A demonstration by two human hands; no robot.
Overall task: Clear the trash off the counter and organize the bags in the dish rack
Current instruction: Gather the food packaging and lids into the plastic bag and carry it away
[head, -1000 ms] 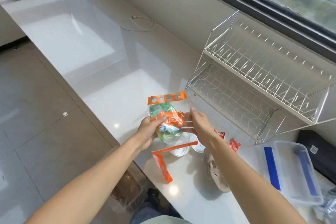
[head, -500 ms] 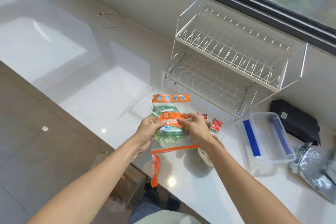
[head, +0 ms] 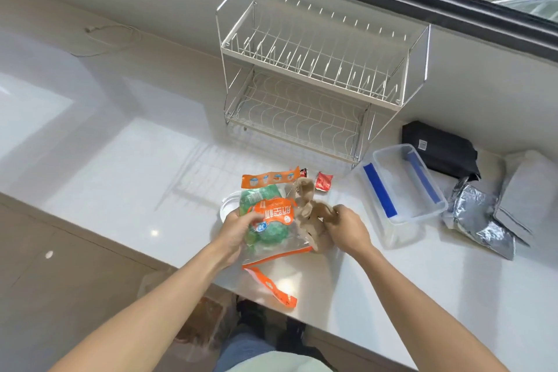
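Since the earlier frame, right hand (head: pixel 347 228) has released the one orange bag (head: pixel 273 217), now pinching one brown paper wad (head: pixel 311 211); left hand (head: pixel 238 229) grips the bag near the counter (head: pixel 120 166) edge.

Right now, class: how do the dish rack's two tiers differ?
The upper tier carries straight upright prongs; the lower tier has wavy wires. The upper tier sits further back and higher, and the lower tier juts forward near the counter. Both are white wire, and neither holds any bags.

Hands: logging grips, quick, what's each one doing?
Left hand: holding the orange bag.
Right hand: closed on brown paper.
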